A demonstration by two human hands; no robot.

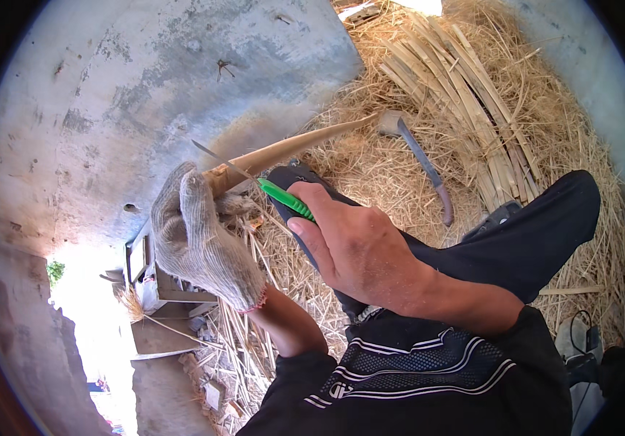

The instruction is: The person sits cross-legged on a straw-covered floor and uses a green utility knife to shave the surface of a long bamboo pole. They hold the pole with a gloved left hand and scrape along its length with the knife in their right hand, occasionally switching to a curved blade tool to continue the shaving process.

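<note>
While left fingers [195, 195] clasp wooden strip [294, 147], right fingers [321, 202] grip knife [285, 197], tip [199, 146] clear past strip's edge.

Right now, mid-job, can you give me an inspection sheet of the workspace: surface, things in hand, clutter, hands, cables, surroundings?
Surface: straw-coloured shavings spread thickly underfoot.
Things in hand: long wood strip; green-handled knife, blade crossing the strip in view, contact unclear.
Clutter: long-bladed chopping tool lying on the shavings; bundle of split strips beyond it.
Hands: gloved left hand grips the strip's near end; bare right hand grips the knife handle.
Cables: thin dark cord, far right; use unclear.
Surroundings: weathered wall; bright opening at left.
</note>
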